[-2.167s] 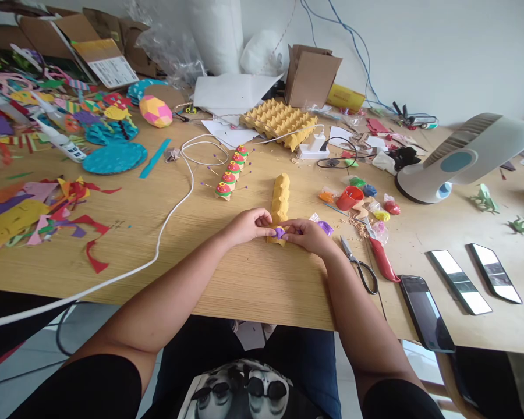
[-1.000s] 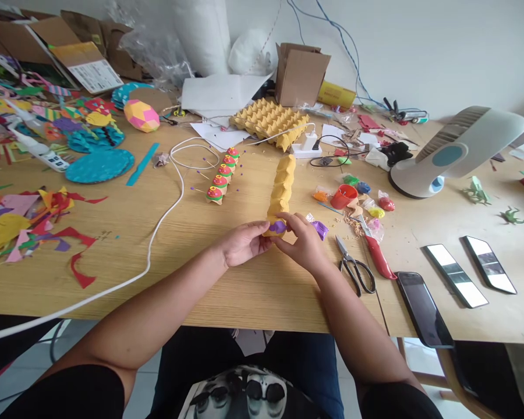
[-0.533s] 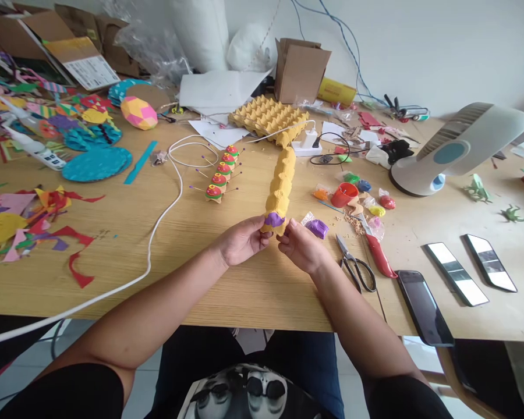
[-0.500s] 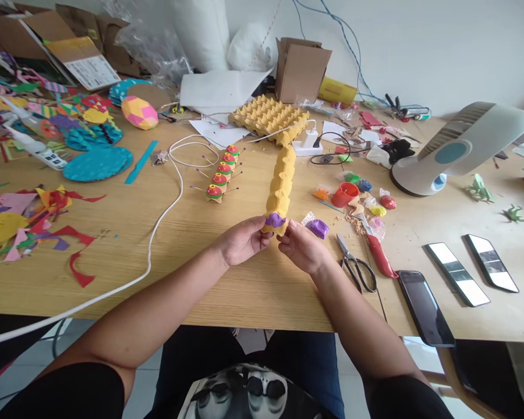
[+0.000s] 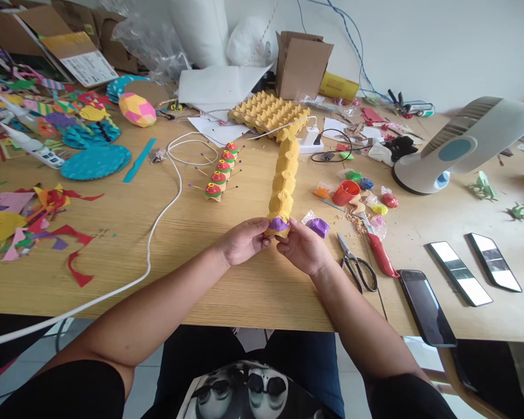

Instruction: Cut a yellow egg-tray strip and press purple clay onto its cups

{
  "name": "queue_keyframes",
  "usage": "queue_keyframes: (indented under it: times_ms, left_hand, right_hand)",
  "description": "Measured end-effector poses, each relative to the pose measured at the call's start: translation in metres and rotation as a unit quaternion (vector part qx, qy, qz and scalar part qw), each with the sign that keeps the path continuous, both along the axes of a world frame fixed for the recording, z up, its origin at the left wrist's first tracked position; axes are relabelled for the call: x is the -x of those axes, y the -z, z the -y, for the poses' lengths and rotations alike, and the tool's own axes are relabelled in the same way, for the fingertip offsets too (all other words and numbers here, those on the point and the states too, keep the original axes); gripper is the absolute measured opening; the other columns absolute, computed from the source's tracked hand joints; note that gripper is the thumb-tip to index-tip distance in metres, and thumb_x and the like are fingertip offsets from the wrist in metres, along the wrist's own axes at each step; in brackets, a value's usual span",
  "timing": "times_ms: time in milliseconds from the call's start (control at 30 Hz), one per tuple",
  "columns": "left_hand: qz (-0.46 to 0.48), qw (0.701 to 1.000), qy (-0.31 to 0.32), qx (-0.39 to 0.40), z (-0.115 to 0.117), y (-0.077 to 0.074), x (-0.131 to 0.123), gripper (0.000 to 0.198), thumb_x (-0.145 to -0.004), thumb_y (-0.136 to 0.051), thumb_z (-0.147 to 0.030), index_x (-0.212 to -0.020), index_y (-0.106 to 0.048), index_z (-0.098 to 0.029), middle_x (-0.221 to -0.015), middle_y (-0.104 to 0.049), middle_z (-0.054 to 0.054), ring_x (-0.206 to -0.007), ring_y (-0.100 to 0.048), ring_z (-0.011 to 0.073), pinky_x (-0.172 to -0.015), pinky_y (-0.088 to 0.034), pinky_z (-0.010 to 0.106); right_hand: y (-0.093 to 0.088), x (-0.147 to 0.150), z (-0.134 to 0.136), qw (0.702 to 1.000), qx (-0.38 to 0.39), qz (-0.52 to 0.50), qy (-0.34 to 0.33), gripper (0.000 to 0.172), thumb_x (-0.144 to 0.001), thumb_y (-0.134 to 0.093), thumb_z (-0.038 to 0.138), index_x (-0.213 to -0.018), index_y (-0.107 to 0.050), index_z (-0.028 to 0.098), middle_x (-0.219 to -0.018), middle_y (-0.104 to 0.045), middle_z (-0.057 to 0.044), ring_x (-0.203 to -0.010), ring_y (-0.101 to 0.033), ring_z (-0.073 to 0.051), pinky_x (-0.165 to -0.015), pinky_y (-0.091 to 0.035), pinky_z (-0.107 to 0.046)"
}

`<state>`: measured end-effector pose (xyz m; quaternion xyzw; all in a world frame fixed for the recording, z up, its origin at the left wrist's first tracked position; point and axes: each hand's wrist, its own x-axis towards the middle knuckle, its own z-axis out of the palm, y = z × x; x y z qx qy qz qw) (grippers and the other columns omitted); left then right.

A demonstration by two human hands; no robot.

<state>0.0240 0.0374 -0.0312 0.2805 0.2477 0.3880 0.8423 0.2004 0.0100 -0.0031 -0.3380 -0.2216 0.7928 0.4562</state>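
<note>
A long yellow egg-carton strip (image 5: 284, 174) is lifted off the wooden table (image 5: 227, 279), tilted up and away from me. Its near end carries a band of purple clay (image 5: 278, 223). My left hand (image 5: 243, 240) pinches that near end from the left. My right hand (image 5: 303, 247) holds it from the right, fingertips against the purple clay. A small bag of purple clay (image 5: 317, 226) lies just right of my right hand.
A finished caterpillar of decorated cups with pins (image 5: 219, 173) sits left of the strip. Scissors (image 5: 358, 267), a red-handled knife (image 5: 379, 251), clay lumps, a red cup (image 5: 347, 192), three phones, a fan (image 5: 458, 148), a full egg tray (image 5: 266, 113), a white cable and paper scraps surround it.
The carton strip went from lying flat on the table to being raised and tilted upward. Both hands stayed at its near end, pressing the purple clay round it.
</note>
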Motion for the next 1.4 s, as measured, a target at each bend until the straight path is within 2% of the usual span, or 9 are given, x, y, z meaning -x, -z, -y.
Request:
queue_keyframes:
  times_ms: [133, 367, 533, 633, 867, 1100, 1300, 1400]
  left_hand:
    - [-0.001, 1.0, -0.002, 0.004, -0.001, 0.0, 0.0, 0.026, -0.077, -0.083, -0.034, -0.093, -0.077, -0.015, -0.091, -0.068, 0.005, -0.079, -0.057, 0.0116, -0.061, -0.041, 0.022]
    - [0.003, 1.0, 0.002, 0.001, -0.002, 0.0, 0.001, 0.028, -0.078, -0.082, -0.035, -0.098, -0.077, -0.015, -0.094, -0.068, 0.005, -0.077, -0.055, 0.0103, -0.06, -0.041, 0.021]
    - [0.002, 1.0, 0.001, 0.0, -0.001, -0.002, 0.001, 0.029, -0.079, -0.082, -0.035, -0.099, -0.077, -0.015, -0.096, -0.069, 0.005, -0.077, -0.055, 0.0097, -0.06, -0.041, 0.021]
    - [0.001, 1.0, 0.001, -0.002, -0.001, -0.002, 0.0, 0.027, -0.078, -0.082, -0.034, -0.097, -0.078, -0.015, -0.095, -0.07, 0.006, -0.078, -0.056, 0.011, -0.06, -0.04, 0.021]
    - [-0.005, 1.0, -0.002, 0.011, -0.001, 0.001, 0.0, 0.024, -0.077, -0.083, -0.033, -0.091, -0.077, -0.015, -0.089, -0.067, 0.004, -0.077, -0.055, 0.0101, -0.061, -0.04, 0.022]
    - [-0.004, 1.0, -0.012, 0.018, 0.001, 0.0, -0.003, 0.022, -0.078, -0.082, -0.034, -0.089, -0.076, -0.016, -0.085, -0.066, 0.003, -0.073, -0.052, 0.0102, -0.059, -0.038, 0.023]
    - [0.015, 1.0, -0.019, 0.015, 0.0, 0.001, -0.003, 0.026, -0.078, -0.082, -0.034, -0.097, -0.077, -0.017, -0.092, -0.068, 0.003, -0.073, -0.052, 0.0093, -0.057, -0.039, 0.021]
    - [0.016, 0.999, -0.026, 0.024, 0.0, 0.001, -0.002, 0.028, -0.076, -0.084, -0.034, -0.098, -0.077, -0.017, -0.092, -0.069, 0.003, -0.073, -0.053, 0.0089, -0.057, -0.039, 0.021]
  right_hand:
    - [0.001, -0.001, 0.0, 1.0, -0.012, 0.025, -0.004, 0.031, -0.071, -0.082, 0.039, -0.088, -0.062, 0.023, -0.083, -0.06, 0.001, -0.062, -0.039, -0.01, -0.051, -0.033, -0.023]
    - [0.003, -0.001, -0.001, 1.0, -0.012, -0.004, -0.002, 0.032, -0.07, -0.085, 0.035, -0.088, -0.062, 0.022, -0.08, -0.056, 0.003, -0.062, -0.039, -0.008, -0.051, -0.032, -0.02]
    - [0.003, -0.002, 0.0, 1.0, -0.023, -0.007, 0.0, 0.033, -0.071, -0.084, 0.044, -0.084, -0.062, 0.023, -0.077, -0.055, 0.004, -0.061, -0.04, -0.009, -0.052, -0.032, -0.022]
    - [0.005, -0.002, 0.0, 0.999, -0.04, 0.021, -0.002, 0.033, -0.069, -0.087, 0.041, -0.081, -0.062, 0.022, -0.075, -0.054, 0.004, -0.062, -0.041, -0.009, -0.052, -0.033, -0.022]
    - [0.009, -0.001, -0.002, 0.999, -0.018, 0.026, 0.011, 0.035, -0.064, -0.09, 0.039, -0.082, -0.065, 0.022, -0.073, -0.053, 0.004, -0.059, -0.036, -0.008, -0.049, -0.031, -0.02]
    - [0.01, 0.003, -0.004, 0.998, -0.04, 0.024, 0.028, 0.038, -0.062, -0.092, 0.04, -0.074, -0.06, 0.021, -0.065, -0.045, 0.006, -0.056, -0.03, -0.008, -0.048, -0.027, -0.02]
    - [0.01, 0.001, -0.004, 0.998, -0.051, 0.025, 0.003, 0.041, -0.068, -0.085, 0.052, -0.085, -0.064, 0.022, -0.077, -0.055, 0.003, -0.06, -0.037, -0.009, -0.051, -0.033, -0.021]
    - [0.011, 0.002, -0.004, 0.997, -0.06, 0.044, 0.005, 0.039, -0.068, -0.086, 0.049, -0.085, -0.064, 0.022, -0.075, -0.053, 0.004, -0.06, -0.037, -0.009, -0.052, -0.033, -0.021]
